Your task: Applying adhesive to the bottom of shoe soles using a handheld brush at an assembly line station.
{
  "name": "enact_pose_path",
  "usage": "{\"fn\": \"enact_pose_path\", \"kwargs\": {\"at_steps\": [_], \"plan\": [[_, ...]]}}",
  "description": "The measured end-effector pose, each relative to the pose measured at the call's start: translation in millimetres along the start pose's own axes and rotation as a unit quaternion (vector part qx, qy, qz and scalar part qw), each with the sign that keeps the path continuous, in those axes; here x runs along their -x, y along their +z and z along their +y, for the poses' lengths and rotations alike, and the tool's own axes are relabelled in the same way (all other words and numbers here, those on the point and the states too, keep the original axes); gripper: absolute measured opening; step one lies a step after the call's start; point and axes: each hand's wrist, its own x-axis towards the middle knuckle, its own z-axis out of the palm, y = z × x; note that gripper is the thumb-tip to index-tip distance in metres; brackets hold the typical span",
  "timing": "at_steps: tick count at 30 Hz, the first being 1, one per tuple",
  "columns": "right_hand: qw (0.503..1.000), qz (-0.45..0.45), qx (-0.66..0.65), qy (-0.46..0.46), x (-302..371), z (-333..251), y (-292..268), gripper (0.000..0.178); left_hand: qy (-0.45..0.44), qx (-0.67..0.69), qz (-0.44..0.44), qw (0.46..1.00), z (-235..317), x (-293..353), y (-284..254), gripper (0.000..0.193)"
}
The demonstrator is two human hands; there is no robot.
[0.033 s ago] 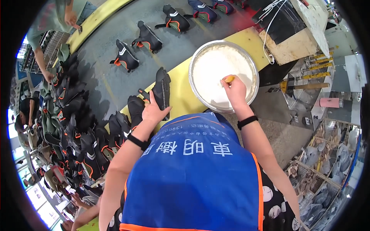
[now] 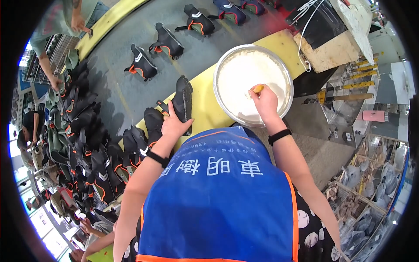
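A black shoe upper (image 2: pixel 183 98) lies with its stitched underside turned up, on the yellow edge strip of the workbench. My left hand (image 2: pixel 174 125) grips its near end, thumb on one side and fingers on the other. To the right stands a round metal bowl (image 2: pixel 217 97) of white paste (image 2: pixel 248 72). Over the paste, my right hand (image 2: pixel 265 104) is closed on a tool with a yellow handle (image 2: pixel 259 88); its working end is hidden by my fingers and the paste.
Several black uppers with orange trim (image 2: pixel 144 63) stand spaced along the grey conveyor belt (image 2: pixel 115 83). A heap of uppers (image 2: pixel 83 131) fills the left side, where a co-worker's hand (image 2: pixel 55 83) reaches in. White cables (image 2: pixel 301 52) hang beside the bowl. Compartmented bins (image 2: pixel 362 201) stand at right.
The right hand and its tool have shifted very slightly left within the bowl. The left hand and the shoe upper look almost unmoved.
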Motion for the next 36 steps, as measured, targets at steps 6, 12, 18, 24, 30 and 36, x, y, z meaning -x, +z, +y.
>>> {"fn": "enact_pose_path", "kwargs": {"at_steps": [6,12,18,24,30,36], "plan": [[0.978,-0.017,-0.195,0.076,-5.4,13.4,-5.0,0.020,0.080,0.400,0.054,0.911,-26.1,-37.6,23.0,0.106],[0.904,0.022,-0.405,0.131,-8.4,-7.9,-58.6,0.016,0.032,0.689,-0.268,0.673,-29.8,17.3,-54.2,0.072],[0.942,0.037,-0.314,0.110,-18.8,35.1,-35.6,0.017,0.152,0.606,-0.294,0.723,18.9,52.4,-101.1,0.082],[0.979,0.061,-0.191,-0.024,-18.3,-16.2,-74.6,0.014,0.131,0.515,-0.348,0.773,58.4,51.8,-119.5,0.077],[0.937,-0.015,-0.214,-0.276,-2.8,-87.8,-110.5,0.018,0.134,0.439,-0.399,0.794,80.7,45.8,-128.2,0.078],[0.913,-0.062,-0.211,-0.343,-1.3,-86.1,-101.1,0.022,0.159,0.415,-0.400,0.801,88.5,50.5,-130.0,0.076]]}}
